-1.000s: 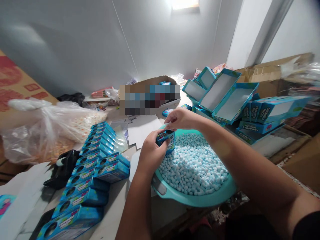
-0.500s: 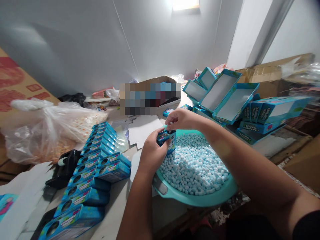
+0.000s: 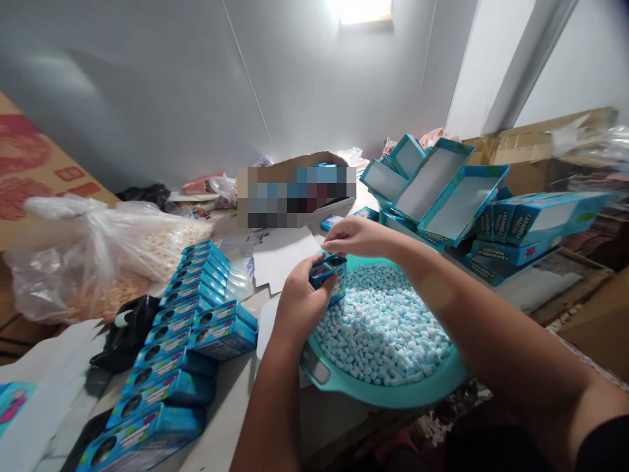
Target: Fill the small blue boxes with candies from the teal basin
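Note:
My left hand is closed around a small blue box, held over the near-left rim of a teal basin filled with pale blue and white candies. My right hand hovers just above the box's open top, fingers pinched together; whatever is between the fingertips is too small to name. A double row of several filled small blue boxes lies on the table to the left of my left arm.
A clear plastic bag of light-coloured pieces lies far left. A black object sits beside the box row. Open blue cartons are stacked back right, brown cardboard boxes behind them. White paper sheets lie mid-table.
My right hand has dropped slightly toward the box's opening, pinch still closed. The left hand and box have barely shifted.

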Demonstrator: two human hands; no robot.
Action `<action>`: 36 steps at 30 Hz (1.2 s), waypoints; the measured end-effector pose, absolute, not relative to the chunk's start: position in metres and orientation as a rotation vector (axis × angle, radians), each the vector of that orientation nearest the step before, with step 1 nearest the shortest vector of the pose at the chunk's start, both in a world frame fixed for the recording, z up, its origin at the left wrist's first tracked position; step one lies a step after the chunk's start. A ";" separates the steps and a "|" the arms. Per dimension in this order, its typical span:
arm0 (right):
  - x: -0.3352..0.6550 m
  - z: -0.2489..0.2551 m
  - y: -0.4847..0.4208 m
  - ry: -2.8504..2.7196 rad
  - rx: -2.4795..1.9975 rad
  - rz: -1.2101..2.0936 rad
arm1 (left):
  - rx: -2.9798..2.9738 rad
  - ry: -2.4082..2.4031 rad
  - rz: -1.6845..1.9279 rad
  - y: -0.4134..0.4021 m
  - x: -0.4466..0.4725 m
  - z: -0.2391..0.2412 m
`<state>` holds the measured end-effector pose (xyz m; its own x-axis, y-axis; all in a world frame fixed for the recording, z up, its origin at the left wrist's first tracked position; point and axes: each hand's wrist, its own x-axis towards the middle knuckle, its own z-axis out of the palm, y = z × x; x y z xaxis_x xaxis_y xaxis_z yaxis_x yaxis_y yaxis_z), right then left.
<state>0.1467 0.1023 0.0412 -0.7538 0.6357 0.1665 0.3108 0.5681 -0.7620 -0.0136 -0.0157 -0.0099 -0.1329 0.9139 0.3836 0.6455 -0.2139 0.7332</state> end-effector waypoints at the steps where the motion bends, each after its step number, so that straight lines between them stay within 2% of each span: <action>1: 0.147 0.041 0.102 -2.371 -0.761 1.043 | 1.840 1.744 1.270 -0.015 -0.014 -0.010; 16: 0.144 0.052 0.092 -2.277 -0.697 1.199 | 1.811 1.709 1.246 -0.017 -0.015 -0.010; 22: 0.144 0.036 0.116 -2.111 -1.010 1.154 | 1.813 1.753 1.254 -0.017 -0.013 -0.009; 26: 0.147 0.018 0.130 -2.325 -1.352 0.983 | 1.806 1.773 1.247 -0.018 -0.011 -0.007; 29: 0.148 0.012 0.127 -2.516 -1.533 1.143 | 1.811 1.769 1.251 -0.018 -0.011 -0.007; 36: 0.152 0.012 0.119 -2.638 -1.665 0.934 | 1.848 1.760 1.259 -0.018 -0.012 -0.009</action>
